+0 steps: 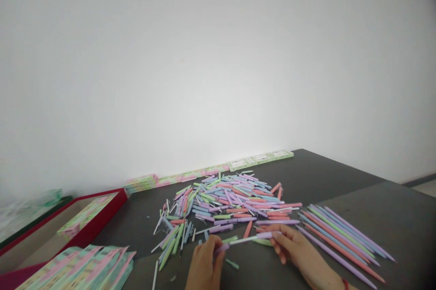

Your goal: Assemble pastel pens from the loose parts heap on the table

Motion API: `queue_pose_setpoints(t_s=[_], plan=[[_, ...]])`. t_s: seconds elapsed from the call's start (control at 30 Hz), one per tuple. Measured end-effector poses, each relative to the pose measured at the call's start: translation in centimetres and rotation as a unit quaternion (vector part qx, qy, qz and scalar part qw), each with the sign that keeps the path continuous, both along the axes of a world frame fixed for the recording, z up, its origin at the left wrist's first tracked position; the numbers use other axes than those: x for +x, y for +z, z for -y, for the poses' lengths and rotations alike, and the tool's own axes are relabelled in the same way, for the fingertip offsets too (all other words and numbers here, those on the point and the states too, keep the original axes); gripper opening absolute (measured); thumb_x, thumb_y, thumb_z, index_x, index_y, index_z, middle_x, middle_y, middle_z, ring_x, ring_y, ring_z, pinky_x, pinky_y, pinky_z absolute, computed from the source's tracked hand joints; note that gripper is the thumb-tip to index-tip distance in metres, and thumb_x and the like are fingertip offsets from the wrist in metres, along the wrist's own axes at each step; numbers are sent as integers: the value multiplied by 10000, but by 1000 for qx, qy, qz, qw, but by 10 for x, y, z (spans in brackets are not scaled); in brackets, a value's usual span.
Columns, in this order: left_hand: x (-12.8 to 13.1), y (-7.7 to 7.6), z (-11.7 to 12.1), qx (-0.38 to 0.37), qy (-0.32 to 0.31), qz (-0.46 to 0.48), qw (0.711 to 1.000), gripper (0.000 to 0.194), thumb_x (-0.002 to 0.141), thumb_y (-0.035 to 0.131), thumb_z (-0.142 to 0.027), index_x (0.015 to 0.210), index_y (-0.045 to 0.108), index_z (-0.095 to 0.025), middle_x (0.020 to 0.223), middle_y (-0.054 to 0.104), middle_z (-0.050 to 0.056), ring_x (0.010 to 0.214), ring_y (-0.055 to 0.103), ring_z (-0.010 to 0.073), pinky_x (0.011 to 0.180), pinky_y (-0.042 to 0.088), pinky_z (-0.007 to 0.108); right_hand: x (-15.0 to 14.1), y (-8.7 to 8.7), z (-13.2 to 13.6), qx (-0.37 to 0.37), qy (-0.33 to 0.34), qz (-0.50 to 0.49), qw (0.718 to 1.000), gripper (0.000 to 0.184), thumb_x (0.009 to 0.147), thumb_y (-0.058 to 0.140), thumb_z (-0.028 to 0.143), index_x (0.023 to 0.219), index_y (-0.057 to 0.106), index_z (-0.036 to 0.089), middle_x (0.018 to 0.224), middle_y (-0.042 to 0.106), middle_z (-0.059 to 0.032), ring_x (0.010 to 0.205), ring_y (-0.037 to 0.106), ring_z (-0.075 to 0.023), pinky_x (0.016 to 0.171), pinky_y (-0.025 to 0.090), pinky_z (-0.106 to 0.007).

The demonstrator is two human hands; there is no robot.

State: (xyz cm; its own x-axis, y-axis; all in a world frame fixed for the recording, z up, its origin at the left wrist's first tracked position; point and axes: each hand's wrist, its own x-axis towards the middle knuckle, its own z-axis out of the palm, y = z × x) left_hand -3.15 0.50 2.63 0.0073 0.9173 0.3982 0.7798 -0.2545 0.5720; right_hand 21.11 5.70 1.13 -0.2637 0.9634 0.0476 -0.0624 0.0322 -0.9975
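Note:
Between my two hands stretches a purple pen in parts, its white stem (242, 240) bare in the middle. My left hand (206, 262) pinches the purple piece at one end. At the other end, the fingers of my right hand (293, 250) close on a longer purple barrel (264, 235). Just beyond them lies a heap of pastel pens and pen parts (225, 199) in purple, blue, green and coral. A short green piece (232, 263) rests on the table between my hands. Right of my right hand, several long pointed pens (340, 235) lie side by side.
On the left stands an open red box (116, 208) with printed packs inside. Printed pastel sleeves (81, 267) are fanned out in front of it. A row of flat boxes (218, 170) runs along the wall. Clear plastic wrap (27, 213) lies at far left.

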Motion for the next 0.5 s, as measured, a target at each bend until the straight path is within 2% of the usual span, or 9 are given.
queue_pose_setpoints(t_s=[0.3,0.5], plan=[[-3,-7,-1,39,-40,-59,997,124,856,440,-179,848,555,-224,793,649,31,759,572,216,707,438,312,-8,1,4,18,23,24,999,304,790,575,476,854,635,185,638,555,24,501,463,-107,458,373,-220],[2,-14,-4,81,-110,-124,983,160,802,471,-100,862,542,-230,787,646,3,729,583,189,728,416,302,-23,-1,13,18,71,54,996,232,747,615,390,848,637,183,675,632,7,519,536,-114,488,423,-222]])
